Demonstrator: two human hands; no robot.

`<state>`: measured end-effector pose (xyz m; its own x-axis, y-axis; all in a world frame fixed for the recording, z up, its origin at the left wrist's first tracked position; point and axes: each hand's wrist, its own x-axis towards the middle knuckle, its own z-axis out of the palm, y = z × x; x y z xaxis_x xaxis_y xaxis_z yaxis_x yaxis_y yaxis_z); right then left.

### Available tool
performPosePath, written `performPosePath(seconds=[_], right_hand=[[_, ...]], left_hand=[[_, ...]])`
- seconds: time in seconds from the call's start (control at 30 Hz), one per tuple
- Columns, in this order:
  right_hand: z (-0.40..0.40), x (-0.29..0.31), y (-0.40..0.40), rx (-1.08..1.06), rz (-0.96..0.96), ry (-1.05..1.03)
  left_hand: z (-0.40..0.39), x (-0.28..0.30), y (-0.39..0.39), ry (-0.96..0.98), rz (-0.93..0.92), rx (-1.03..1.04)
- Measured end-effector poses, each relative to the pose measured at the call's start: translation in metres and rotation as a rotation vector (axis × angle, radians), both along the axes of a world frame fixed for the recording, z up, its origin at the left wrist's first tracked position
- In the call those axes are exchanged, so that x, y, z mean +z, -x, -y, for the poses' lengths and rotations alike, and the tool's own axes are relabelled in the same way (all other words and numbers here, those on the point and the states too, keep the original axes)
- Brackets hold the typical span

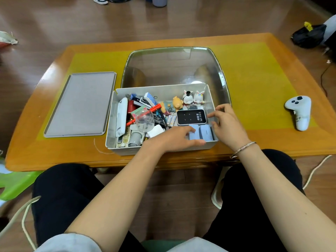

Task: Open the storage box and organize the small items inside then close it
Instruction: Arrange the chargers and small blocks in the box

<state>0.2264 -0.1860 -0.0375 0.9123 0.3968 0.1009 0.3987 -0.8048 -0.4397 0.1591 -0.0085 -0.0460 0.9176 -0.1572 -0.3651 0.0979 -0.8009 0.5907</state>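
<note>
The storage box [160, 150], a pale grey open tub, sits at the centre of the frame on the near half of the table [254, 73], its transparent lid [172, 66] standing open behind it toward the upper centre. In the box's lower right corner two light-blue small boxes [201, 132] stand side by side against the near wall. The left hand [174, 138] reaches in from the lower centre with the forearm angled up and to the right; its thumb runs along the box's near rim while the fingers curl over the left blue box, touching its top edge, though whether they truly grip it cannot be told. The right hand [227, 122] comes in from the lower right, a bracelet [242, 149] on its wrist, and hovers over the box's right wall with fingers spread and loosely bent, holding nothing, the fingertips just beside the right blue box and the black Wi-Fi device [191, 116] lying above it. Further up the box three small figurines [189, 100] stand along the back wall, and the left half holds a jumble: a white remote [121, 117], a red-handled tool [145, 114], a clear plastic dome [144, 120]. Left of the box lies a flat grey tray [81, 104]; at the right of the frame a white controller [299, 111] rests on the table, well apart.
</note>
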Motion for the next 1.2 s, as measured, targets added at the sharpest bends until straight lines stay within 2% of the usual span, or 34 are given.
performPosePath(seconds=[0.13, 0.27, 0.5, 1.03, 1.2], right_hand=[[-0.006, -0.003, -0.002, -0.01, -0.165, 0.215], [-0.008, -0.005, -0.004, 0.017, -0.229, 0.253], [-0.009, -0.009, -0.005, 0.013, -0.224, 0.244], [-0.011, -0.006, -0.003, 0.006, -0.211, 0.286], [-0.01, -0.005, -0.002, -0.014, -0.182, 0.275]], left_hand=[[0.008, -0.004, 0.0, -0.182, -0.022, -0.132], [0.018, -0.01, -0.001, -0.322, 0.068, -0.183], [0.017, -0.012, 0.006, -0.389, 0.179, -0.194], [0.018, -0.008, 0.014, -0.409, 0.229, -0.173], [0.023, -0.008, 0.022, -0.474, 0.375, -0.15]])
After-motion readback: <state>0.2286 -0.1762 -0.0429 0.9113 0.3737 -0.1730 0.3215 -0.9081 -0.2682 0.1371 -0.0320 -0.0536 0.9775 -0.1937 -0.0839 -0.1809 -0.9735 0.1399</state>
